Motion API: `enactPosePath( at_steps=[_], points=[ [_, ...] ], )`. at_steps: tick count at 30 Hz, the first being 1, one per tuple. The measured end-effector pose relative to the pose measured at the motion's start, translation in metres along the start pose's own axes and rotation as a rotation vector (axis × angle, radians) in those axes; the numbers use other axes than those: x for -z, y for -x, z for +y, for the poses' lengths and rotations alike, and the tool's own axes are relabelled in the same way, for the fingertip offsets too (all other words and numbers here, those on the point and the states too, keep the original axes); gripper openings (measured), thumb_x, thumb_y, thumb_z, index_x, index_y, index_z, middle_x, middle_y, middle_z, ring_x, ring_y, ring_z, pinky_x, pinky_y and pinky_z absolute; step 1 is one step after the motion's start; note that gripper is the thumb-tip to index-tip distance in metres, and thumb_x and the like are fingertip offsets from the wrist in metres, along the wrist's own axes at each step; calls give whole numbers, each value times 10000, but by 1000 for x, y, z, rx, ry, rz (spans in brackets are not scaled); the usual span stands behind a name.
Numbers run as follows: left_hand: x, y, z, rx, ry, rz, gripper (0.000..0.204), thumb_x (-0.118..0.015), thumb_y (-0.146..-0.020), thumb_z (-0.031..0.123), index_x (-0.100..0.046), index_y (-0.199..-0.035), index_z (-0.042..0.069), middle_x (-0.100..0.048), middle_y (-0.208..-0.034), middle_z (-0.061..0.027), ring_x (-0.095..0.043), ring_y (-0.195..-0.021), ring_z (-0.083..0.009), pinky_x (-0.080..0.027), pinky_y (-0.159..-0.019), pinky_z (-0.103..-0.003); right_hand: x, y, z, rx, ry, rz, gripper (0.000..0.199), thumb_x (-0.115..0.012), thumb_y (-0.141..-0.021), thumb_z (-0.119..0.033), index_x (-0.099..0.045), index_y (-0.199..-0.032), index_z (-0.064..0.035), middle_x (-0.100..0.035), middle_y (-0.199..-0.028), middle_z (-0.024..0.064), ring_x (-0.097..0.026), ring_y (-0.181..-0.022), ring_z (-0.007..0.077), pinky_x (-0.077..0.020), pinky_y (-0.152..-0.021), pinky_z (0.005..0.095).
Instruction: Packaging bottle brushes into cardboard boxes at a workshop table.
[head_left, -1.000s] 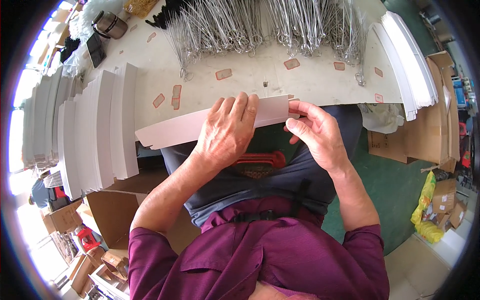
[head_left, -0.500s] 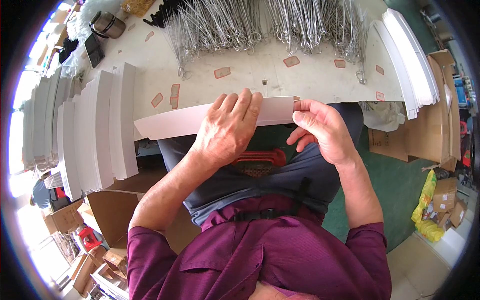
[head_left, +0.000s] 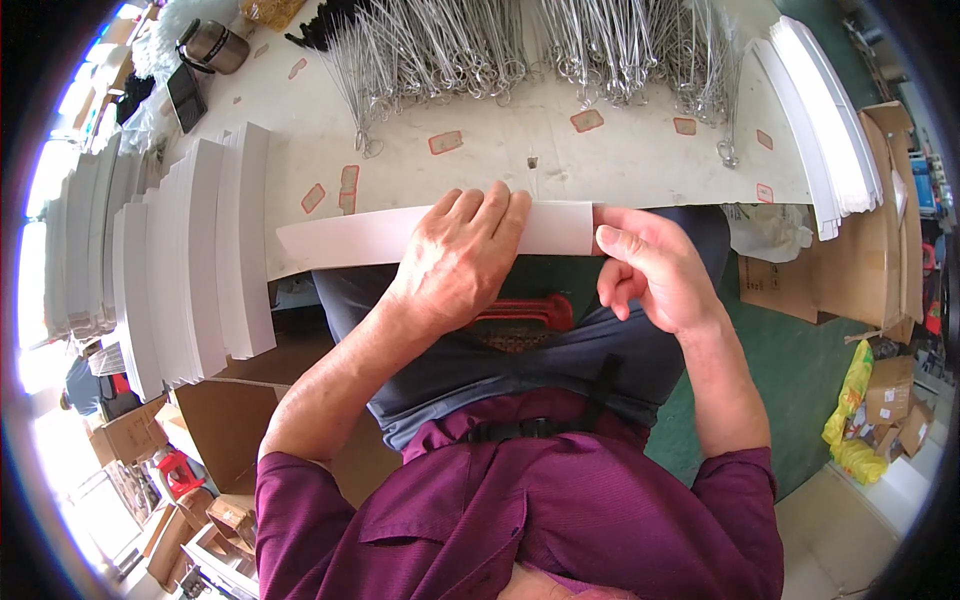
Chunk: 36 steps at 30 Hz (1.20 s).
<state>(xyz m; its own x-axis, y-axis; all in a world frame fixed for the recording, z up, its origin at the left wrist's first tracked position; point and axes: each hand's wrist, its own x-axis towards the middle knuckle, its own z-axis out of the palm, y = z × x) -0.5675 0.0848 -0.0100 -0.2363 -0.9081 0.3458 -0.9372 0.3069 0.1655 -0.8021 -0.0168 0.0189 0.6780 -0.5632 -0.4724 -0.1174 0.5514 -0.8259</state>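
White carton [head_left: 345,238], one: lying along the near edge of the tabletop [head_left: 480,172], between our two hands.
Risks, as we judge them: the carton could slip toward our lap [head_left: 630,350] should the left hand [head_left: 462,245] loosen, its lower side lying at the edge; its right end could crease or buckle if the right hand [head_left: 655,265] pushes unevenly there. Left hand: grasping the carton across its middle, back uppermost, fingers together over the top, thumb hidden. Right hand: half open, forefinger touching the right end, thumb just beside it, other fingers curled; whether it pinches anything, we cannot tell.
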Motion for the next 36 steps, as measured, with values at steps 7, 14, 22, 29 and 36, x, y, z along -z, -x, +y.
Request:
enactPosePath(
  at_steps=[7,14,22,29,36],
  points=[
    [10,-15,8,81,83,-99,597,-783,-754,163,-589,-1287,-21,-653,-1224,-181,-671,-1042,-350,-550,-892,-442,-14,-4,-4,905,1406,257,703,-878,-726,-204,-575,-1328,-3,-627,-1281,161,-575,-1239,355,-431,-1095,476],
    [3,-16,13,57,157,-24,484,-747,-764,155,-596,-1177,-47,-625,-978,-135,-654,-886,-303,-544,-800,-411,-19,-22,4,889,1585,93,643,-759,-825,-169,-525,-1374,70,-602,-1283,188,-577,-1191,329,-453,-1072,430],
    [29,4,-13,140,125,-100,690,-831,-763,268,-560,-1329,-17,-649,-1223,-187,-644,-1101,-376,-522,-949,-462,-5,-16,-6,871,1645,93,699,-812,-799,-196,-521,-1381,59,-590,-1296,187,-570,-1196,347,-455,-1076,444],
    [22,0,-10,136,216,-113,654,-829,-780,272,-571,-1306,-19,-652,-1227,-188,-643,-1104,-384,-516,-951,-474,-19,-30,-2,954,1631,90,688,-805,-809,-241,-539,-1373,49,-602,-1282,192,-577,-1187,344,-452,-1067,456],
    [22,5,-19,129,130,-65,701,-827,-786,313,-553,-1331,-32,-641,-1259,-203,-616,-1162,-405,-500,-980,-470,-5,-35,1,912,1610,42,688,-808,-806,-259,-554,-1371,43,-619,-1273,187,-594,-1163,338,-465,-1047,449]
  ],
)
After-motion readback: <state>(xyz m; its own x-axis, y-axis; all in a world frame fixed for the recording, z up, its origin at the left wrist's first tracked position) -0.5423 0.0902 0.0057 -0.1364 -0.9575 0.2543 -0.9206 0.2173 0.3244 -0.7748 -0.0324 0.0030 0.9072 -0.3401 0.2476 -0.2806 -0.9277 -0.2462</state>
